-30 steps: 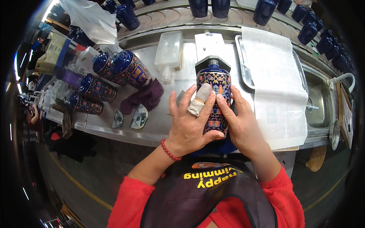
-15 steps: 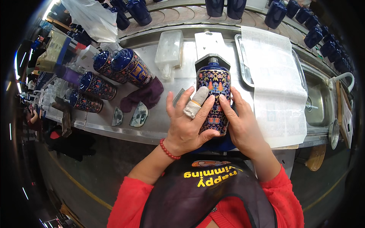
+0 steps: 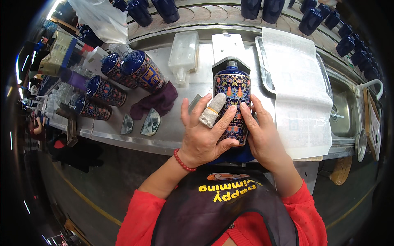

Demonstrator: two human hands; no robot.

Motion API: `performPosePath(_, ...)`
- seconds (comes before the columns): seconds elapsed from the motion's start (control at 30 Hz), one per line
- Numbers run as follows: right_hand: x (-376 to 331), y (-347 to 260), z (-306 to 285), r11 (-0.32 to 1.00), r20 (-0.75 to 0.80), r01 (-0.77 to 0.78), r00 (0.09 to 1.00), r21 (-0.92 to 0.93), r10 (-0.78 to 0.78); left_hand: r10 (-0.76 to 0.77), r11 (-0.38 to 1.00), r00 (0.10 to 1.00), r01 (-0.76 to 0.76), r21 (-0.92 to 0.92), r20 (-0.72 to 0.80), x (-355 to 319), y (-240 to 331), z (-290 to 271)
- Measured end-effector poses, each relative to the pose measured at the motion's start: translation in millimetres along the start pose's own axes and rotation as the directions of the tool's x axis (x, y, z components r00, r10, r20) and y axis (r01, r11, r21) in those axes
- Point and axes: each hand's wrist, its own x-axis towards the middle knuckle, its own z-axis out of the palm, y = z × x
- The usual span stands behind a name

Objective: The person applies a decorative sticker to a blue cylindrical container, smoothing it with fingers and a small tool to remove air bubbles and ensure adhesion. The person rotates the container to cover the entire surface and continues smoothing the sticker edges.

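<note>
A dark blue ceramic bottle (image 3: 232,95) with a bright floral pattern lies on the steel bench with its neck pointing away from me. My left hand (image 3: 204,131) presses on its left side, one finger wrapped in white tape, a red bead bracelet on the wrist. On the bottle's right side rests my right hand (image 3: 262,135), fingers flat on the pattern. Both hands hold the bottle between them, over a blue cloth (image 3: 234,156) at the bench edge.
Several similar patterned bottles (image 3: 141,70) lie to the left beside a purple rag (image 3: 156,103). A clear plastic box (image 3: 184,53) sits behind. A metal tray (image 3: 262,69) covered with white paper is on the right, then a sink (image 3: 344,110). Plain blue bottles (image 3: 312,20) line the conveyor.
The view has shifted a little. My left fingers have slid slightly over the bottle; both hands stay on it.
</note>
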Motion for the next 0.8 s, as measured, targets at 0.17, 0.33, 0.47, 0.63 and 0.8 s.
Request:
performPosePath(0.17, 0.0, -0.6, -0.1, 1.000, 0.006, -0.003, 1.000, 0.013, 0.003, -0.038, 0.999, 0.999, 0.038, -0.008, -0.031, -4.2, -0.1, 0.9)
performPosePath(0.33, -0.4, -1.2, 0.6, 1.000, 0.002, -0.011, 1.000, 0.022, 0.011, -0.019, 0.999, 1.000, 0.020, 0.038, -0.017, -8.1, 4.8, 4.3)
performPosePath(0.47, -1.1, -0.4, 0.0, 1.000, 0.002, 0.002, 1.000, 0.017, -0.002, -0.003, 0.999, 1.000, 0.003, 0.035, -0.021, -11.2, 7.1, 2.7)
performPosePath(0.63, -1.6, -0.2, 0.7, 1.000, 0.009, -0.012, 1.000, 0.028, 0.012, -0.015, 1.000, 1.000, 0.015, -0.018, -0.012, -9.7, 7.9, 1.9)
performPosePath(0.8, -2.0, -0.6, 1.3, 0.999, 0.011, -0.028, 1.000, 0.046, 0.027, -0.033, 0.998, 0.999, 0.035, 0.058, -0.020, -0.2, 5.8, 2.0)
